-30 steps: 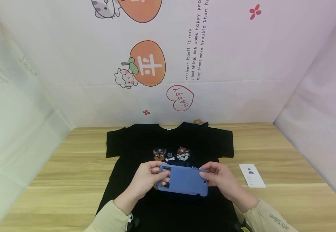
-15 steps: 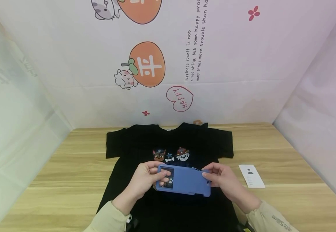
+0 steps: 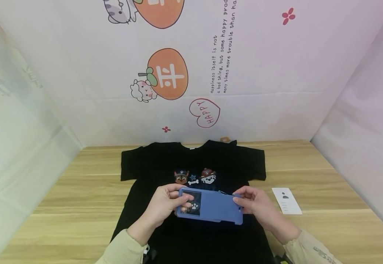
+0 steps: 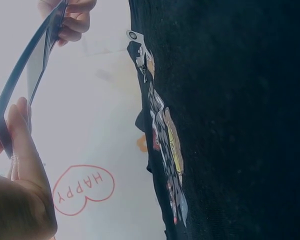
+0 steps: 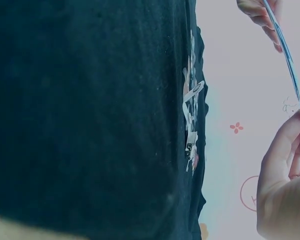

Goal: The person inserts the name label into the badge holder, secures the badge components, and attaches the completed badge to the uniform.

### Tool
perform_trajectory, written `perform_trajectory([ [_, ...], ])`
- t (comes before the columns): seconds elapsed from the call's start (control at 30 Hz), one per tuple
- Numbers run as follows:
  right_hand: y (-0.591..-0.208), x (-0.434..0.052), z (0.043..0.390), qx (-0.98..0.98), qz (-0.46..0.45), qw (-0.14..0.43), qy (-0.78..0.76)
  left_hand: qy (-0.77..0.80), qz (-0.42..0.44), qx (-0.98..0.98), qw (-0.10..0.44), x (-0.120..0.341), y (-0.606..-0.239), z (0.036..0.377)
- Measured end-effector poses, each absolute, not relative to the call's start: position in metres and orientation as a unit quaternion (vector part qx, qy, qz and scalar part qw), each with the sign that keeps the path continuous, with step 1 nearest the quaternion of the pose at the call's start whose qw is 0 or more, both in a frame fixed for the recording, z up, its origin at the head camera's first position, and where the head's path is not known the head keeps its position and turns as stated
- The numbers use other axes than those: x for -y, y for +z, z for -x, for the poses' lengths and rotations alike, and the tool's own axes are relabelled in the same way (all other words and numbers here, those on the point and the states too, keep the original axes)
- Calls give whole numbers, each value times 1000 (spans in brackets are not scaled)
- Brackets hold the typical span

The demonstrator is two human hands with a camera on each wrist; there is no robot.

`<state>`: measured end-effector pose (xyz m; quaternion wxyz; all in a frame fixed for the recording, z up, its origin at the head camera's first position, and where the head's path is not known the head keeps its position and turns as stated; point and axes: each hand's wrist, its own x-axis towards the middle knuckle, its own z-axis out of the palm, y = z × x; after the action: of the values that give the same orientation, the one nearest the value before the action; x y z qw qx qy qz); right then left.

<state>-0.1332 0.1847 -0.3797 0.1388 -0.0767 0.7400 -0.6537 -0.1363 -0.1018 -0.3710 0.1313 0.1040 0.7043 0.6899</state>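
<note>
In the head view, a blue card holder with a see-through window at its left end is held above a black T-shirt. My left hand pinches the window end, and its fingers show through the window. The opposite end is pinched by my right hand between thumb and fingers. Both wrist views catch the holder edge-on, raised off the shirt. Under it on the shirt lies a badge clip with a snap strap, mostly hidden from the head view.
A white card with a person icon lies on the wooden table, right of the shirt. The shirt bears cartoon dog prints. White printed curtains stand behind and at both sides.
My right hand has moved slightly right, drawing the blue inner part of the holder with it. The see-through window has widened. The left hand has shifted only a little left.
</note>
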Motion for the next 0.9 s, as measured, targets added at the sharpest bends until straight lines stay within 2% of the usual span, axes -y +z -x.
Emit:
perform_trajectory([
  [0.47, -378, -193, 134, -754, 81, 130, -639, 684, -99, -712, 123, 105, -371, 137],
  [0.9, -372, -207, 136, -708, 154, 143, -674, 689, -89, -708, 128, 107, -369, 139],
])
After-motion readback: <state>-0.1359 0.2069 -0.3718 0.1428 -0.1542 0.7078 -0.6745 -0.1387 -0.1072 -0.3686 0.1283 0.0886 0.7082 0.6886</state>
